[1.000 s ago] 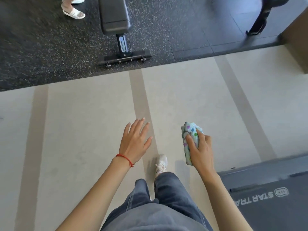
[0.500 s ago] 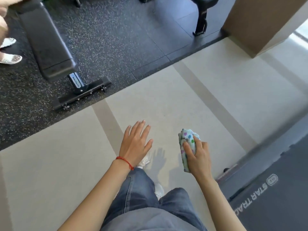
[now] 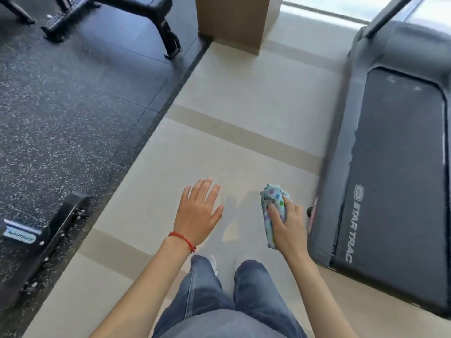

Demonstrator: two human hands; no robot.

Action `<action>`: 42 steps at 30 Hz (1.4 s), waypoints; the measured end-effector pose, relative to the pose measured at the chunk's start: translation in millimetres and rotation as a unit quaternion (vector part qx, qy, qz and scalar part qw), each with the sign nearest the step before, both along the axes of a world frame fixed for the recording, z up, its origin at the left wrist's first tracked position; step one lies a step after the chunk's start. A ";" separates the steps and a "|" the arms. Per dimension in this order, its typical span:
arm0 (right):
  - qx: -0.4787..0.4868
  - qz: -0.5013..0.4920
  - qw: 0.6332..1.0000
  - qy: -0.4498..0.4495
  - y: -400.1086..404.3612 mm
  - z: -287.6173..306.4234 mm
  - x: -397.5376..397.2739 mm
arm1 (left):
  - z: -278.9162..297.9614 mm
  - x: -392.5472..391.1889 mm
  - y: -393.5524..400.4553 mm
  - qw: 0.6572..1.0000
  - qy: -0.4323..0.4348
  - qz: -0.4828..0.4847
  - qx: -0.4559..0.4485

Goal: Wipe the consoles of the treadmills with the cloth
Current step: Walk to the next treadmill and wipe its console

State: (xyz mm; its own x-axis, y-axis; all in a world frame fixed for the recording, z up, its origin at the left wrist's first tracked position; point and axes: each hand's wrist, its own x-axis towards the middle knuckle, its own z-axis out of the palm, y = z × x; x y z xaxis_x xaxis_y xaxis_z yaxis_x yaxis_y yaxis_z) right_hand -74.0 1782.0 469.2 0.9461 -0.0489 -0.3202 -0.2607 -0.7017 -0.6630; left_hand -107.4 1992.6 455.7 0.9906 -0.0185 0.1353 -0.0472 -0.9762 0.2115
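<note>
My right hand (image 3: pixel 288 225) grips a bunched cloth (image 3: pixel 273 202), light blue with coloured dots, held over the beige floor. My left hand (image 3: pixel 197 213) hovers beside it with fingers straight and spread, holding nothing; a red string sits on its wrist. A grey Star Trac treadmill (image 3: pixel 395 167) lies lengthwise along the right side, its belt deck just right of my right hand. Its console is out of view; only an upright bar shows at the top right.
A brown square pillar (image 3: pixel 234 18) stands ahead at the top middle. Black speckled rubber flooring (image 3: pixel 68 98) covers the left, with a bench foot (image 3: pixel 168 35) at the top and another bench base (image 3: pixel 36 242) at the lower left. My jeans and shoes show below.
The view has swung right: the treadmill now fills the right side and the pillar is straight ahead. Both hands keep their pose, the cloth still in the right.
</note>
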 end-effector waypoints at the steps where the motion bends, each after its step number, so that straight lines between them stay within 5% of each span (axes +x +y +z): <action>1: -0.003 -0.012 1.000 -0.003 -2.4 0.5 7.4 | -0.7 12.7 -1.2 1.000 -0.001 -0.011 0.000; 27: 0.014 -0.128 0.991 -0.038 -96.6 4.4 426.3 | 4.9 479.0 -83.9 0.991 -0.059 -0.117 -0.009; 42: 0.044 -0.231 0.970 -0.066 -103.1 30.4 702.8 | 29.7 795.5 -87.4 0.983 -0.021 -0.185 0.001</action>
State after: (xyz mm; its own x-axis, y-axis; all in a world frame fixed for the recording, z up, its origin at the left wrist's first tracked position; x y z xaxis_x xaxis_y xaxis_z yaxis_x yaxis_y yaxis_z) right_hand 628.7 1678.8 499.6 0.8631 -0.4547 -0.2197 -0.4420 -0.4700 -0.7640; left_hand 688.1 1905.2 485.4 0.9099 -0.3762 0.1749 -0.4069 -0.8913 0.2000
